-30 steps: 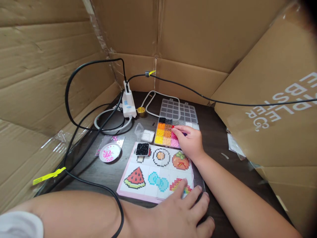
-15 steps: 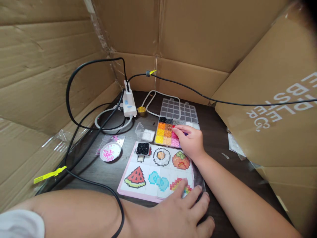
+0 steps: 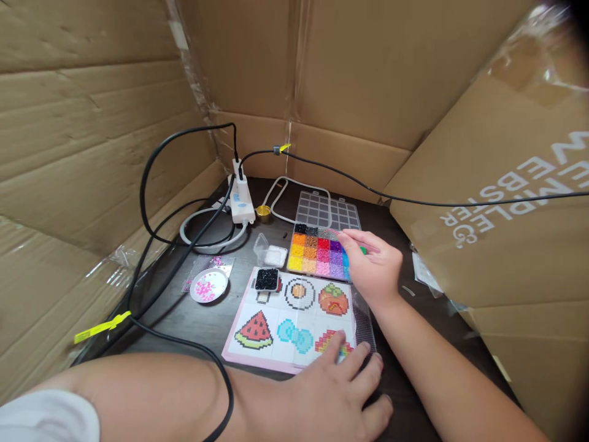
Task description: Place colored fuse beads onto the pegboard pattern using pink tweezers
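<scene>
bead box (image 3: 317, 255) lies under the right hand (image 3: 377, 270), fingertips over its right compartments.

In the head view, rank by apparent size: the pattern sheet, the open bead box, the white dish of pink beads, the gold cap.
1. pattern sheet
2. bead box, lid included
3. white dish
4. gold cap

Soft even light (edges warped)

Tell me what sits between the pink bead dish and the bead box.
In the head view, a small clear tub of white beads sits between the dish and the box, its lid open.
</scene>
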Tool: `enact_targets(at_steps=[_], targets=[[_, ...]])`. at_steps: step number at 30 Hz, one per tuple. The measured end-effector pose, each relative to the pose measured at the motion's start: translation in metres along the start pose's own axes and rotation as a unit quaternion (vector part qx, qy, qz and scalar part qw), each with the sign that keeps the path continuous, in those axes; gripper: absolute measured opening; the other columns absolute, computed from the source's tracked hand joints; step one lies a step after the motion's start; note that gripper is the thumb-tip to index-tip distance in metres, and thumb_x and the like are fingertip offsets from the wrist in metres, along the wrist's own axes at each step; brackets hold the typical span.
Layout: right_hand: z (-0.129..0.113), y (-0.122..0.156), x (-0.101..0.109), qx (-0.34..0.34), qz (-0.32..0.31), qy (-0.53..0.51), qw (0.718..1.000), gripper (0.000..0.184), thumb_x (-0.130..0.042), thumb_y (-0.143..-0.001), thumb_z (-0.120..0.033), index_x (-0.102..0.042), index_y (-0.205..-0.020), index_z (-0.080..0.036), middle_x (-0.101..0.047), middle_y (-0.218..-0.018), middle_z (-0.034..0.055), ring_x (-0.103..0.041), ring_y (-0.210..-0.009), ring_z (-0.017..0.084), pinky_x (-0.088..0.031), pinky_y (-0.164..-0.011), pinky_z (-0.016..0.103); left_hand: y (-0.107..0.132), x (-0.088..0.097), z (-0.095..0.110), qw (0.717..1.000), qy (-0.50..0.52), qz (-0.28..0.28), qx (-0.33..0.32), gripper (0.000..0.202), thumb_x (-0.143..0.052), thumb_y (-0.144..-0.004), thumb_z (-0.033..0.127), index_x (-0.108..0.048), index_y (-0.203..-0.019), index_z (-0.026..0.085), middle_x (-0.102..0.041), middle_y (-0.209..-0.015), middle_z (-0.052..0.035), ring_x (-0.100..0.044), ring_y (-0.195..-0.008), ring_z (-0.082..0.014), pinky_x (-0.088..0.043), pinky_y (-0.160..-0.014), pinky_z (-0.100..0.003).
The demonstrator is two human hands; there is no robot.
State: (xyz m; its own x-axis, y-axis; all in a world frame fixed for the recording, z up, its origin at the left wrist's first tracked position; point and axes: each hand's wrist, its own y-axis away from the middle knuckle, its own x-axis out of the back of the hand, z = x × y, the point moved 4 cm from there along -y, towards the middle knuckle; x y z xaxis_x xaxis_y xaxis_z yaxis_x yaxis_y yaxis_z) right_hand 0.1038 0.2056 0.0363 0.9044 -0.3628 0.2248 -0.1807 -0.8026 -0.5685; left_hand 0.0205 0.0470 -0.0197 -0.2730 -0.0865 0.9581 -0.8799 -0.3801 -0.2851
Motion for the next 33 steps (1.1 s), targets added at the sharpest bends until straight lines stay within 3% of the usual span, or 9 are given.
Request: enact_targets(at_steps=[4,7,9,13,21,27,33], targets=[[-0.030,0.004,0.029,-0.031,0.059,-0.041,0.997,0.015,-0.077,-0.077,-0.032,-0.077,-0.084,-0.019,-0.077,-0.086,0.0069,-0.075,-0.078,0.023,-0.062,-0.072,0.035,0.002,0.004,-0.001,1.000,0.020,-0.018,0.006,0.043,-0.039,-0.098,0.037,-0.055,-0.134,0.021,-0.046,-0.145,-0.0200,-0.046,-0.131,-0.0371,-0.032,-0.102,-0.061],[-0.039,0.019,0.052,-0.045,0.070,-0.047,0.995,0.014,-0.079,-0.076,-0.030,-0.077,-0.086,-0.020,-0.077,-0.087,0.0066,-0.075,-0.080,0.023,-0.063,-0.074,0.036,0.003,0.008,-0.001,0.998,0.043,-0.037,0.004,0.059,-0.051,-0.090,0.052,-0.052,-0.137,0.017,-0.042,-0.148,-0.0226,-0.041,-0.135,-0.0396,-0.028,-0.106,-0.062],[-0.034,0.034,0.065,-0.063,0.058,-0.063,0.994,0.012,-0.079,-0.076,-0.028,-0.077,-0.085,-0.020,-0.078,-0.087,0.0068,-0.075,-0.081,0.024,-0.063,-0.077,0.037,0.003,0.010,0.000,0.997,0.056,-0.046,0.001,0.072,-0.053,-0.085,0.062,-0.051,-0.138,0.014,-0.040,-0.149,-0.0247,-0.038,-0.137,-0.0412,-0.026,-0.108,-0.061],[-0.009,0.065,0.083,-0.132,0.045,-0.061,0.988,0.014,-0.080,-0.075,-0.028,-0.077,-0.086,-0.021,-0.078,-0.086,0.0075,-0.076,-0.080,0.024,-0.063,-0.076,0.035,0.003,0.011,0.000,0.996,0.074,-0.042,0.010,0.077,-0.049,-0.086,0.067,-0.051,-0.138,0.011,-0.039,-0.149,-0.0263,-0.037,-0.138,-0.0411,-0.025,-0.110,-0.055],[0.032,0.096,0.077,-0.278,-0.006,-0.113,0.954,0.020,-0.079,-0.076,-0.033,-0.076,-0.086,-0.017,-0.077,-0.087,0.0115,-0.075,-0.084,0.026,-0.063,-0.076,0.037,0.003,0.007,0.003,0.996,0.074,-0.039,0.021,0.079,-0.047,-0.087,0.068,-0.052,-0.138,0.009,-0.036,-0.151,-0.0269,-0.033,-0.141,-0.0407,-0.029,-0.110,-0.049],[0.039,0.095,0.073,-0.307,-0.027,-0.132,0.942,0.019,-0.080,-0.075,-0.034,-0.076,-0.086,-0.019,-0.078,-0.088,0.0104,-0.075,-0.086,0.025,-0.062,-0.078,0.035,-0.001,0.005,0.004,0.995,0.075,-0.055,0.021,0.079,-0.048,-0.086,0.068,-0.053,-0.138,0.009,-0.035,-0.152,-0.0263,-0.032,-0.142,-0.0399,-0.030,-0.110,-0.049],[0.030,0.087,0.068,-0.277,-0.065,-0.071,0.956,0.015,-0.077,-0.076,-0.033,-0.078,-0.081,-0.020,-0.078,-0.084,0.0081,-0.076,-0.080,0.023,-0.062,-0.073,0.029,-0.001,0.008,0.003,0.996,0.074,-0.053,0.017,0.077,-0.050,-0.086,0.067,-0.054,-0.137,0.009,-0.038,-0.150,-0.0261,-0.035,-0.140,-0.0393,-0.030,-0.109,-0.049]])
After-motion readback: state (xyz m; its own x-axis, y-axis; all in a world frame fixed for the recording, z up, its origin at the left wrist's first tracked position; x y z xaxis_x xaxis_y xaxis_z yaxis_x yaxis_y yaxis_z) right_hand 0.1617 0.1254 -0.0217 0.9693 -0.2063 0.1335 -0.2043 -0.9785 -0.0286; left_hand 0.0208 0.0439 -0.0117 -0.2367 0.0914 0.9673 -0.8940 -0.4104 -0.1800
